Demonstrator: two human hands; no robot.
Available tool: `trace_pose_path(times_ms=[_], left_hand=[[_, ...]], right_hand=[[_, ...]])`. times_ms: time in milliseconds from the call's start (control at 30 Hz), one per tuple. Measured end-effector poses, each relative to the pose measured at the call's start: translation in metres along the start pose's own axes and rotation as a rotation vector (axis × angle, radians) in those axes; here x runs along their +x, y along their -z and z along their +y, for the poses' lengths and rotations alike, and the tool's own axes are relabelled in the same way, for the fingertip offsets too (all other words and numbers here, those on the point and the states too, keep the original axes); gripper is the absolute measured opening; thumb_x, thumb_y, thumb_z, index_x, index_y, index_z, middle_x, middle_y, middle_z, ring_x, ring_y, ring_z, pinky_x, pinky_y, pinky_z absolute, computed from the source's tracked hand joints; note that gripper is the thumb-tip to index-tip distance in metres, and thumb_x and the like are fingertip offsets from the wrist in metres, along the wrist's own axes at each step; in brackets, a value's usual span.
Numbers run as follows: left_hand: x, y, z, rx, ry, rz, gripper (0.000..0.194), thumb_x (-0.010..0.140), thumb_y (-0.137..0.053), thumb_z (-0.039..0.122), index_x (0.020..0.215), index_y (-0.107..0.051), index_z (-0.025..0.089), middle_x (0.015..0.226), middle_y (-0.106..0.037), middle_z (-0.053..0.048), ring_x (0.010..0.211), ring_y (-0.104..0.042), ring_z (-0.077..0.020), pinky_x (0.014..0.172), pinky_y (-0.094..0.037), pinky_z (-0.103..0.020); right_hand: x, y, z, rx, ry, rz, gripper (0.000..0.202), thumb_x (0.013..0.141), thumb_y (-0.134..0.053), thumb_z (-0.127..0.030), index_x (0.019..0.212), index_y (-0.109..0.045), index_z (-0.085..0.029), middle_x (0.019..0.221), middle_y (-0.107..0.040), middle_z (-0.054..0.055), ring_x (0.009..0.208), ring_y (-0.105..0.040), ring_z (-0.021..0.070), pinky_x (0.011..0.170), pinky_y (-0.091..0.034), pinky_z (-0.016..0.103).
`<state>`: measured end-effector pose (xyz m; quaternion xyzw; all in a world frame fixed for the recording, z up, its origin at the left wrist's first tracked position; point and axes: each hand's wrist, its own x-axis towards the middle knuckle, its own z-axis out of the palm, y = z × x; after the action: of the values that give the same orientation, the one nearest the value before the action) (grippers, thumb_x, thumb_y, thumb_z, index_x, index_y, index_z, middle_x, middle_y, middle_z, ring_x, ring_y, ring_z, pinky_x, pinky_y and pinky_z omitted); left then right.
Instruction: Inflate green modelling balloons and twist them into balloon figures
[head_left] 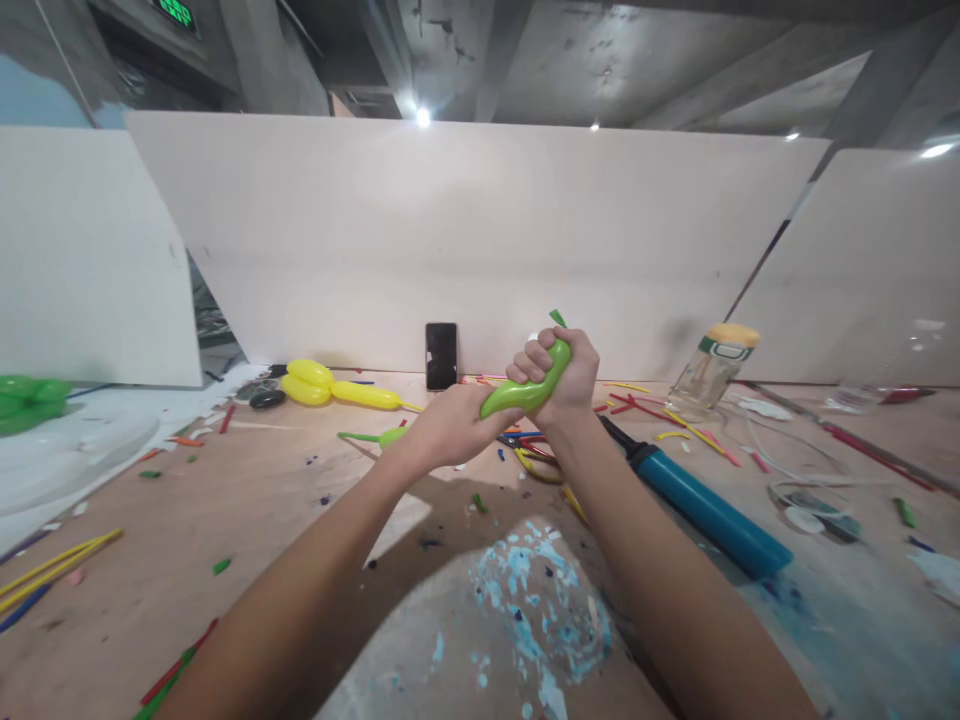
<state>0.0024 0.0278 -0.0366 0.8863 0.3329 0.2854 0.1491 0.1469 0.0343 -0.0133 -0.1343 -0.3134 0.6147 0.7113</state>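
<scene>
A bright green long balloon (pixel 527 394) is held up over the table between both of my hands. My right hand (pixel 576 372) is closed around its upper end, and a small flat green tip (pixel 558 318) sticks out above the fist. At the lower end, my left hand (pixel 459 425) grips the same balloon with the thumb along its underside; its other fingers are largely hidden. A light green inflated piece with a thin tail (pixel 360 437) shows left of my left wrist; whether it joins the held balloon is hidden.
A yellow twisted balloon (pixel 311 383) and an upright phone (pixel 441 356) stand near the white panel (pixel 480 230). On the right lie a blue hand pump (pixel 712 510) and a clear jar with a yellow lid (pixel 712 370). Balloon scraps and scissors (pixel 536 455) litter the table.
</scene>
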Motion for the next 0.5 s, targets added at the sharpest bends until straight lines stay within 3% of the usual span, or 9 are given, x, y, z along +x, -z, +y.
trace_pose_path(times_ms=[333, 500], left_hand=[[-0.0026, -0.0014, -0.0019, 0.224, -0.028, -0.019, 0.043, 0.091, -0.034, 0.051, 0.089, -0.063, 0.020, 0.077, -0.067, -0.006, 0.069, -0.061, -0.0211, 0.060, -0.040, -0.029], [-0.0030, 0.0020, -0.0062, 0.332, 0.021, 0.078, 0.057, 0.082, -0.043, 0.066, 0.116, -0.053, 0.021, 0.092, -0.069, -0.007, 0.079, -0.064, -0.0256, 0.063, -0.043, -0.032]], right_hand=[[-0.0026, 0.0035, 0.0036, -0.035, 0.023, -0.045, 0.020, 0.071, -0.044, -0.027, 0.054, -0.034, -0.020, 0.038, -0.023, -0.009, 0.031, -0.023, 0.0061, 0.033, -0.027, 0.019], [-0.0013, 0.0043, 0.0000, -0.042, 0.094, 0.036, 0.016, 0.072, -0.048, -0.030, 0.060, -0.042, -0.020, 0.045, -0.038, -0.006, 0.040, -0.040, 0.0085, 0.045, -0.044, 0.023]])
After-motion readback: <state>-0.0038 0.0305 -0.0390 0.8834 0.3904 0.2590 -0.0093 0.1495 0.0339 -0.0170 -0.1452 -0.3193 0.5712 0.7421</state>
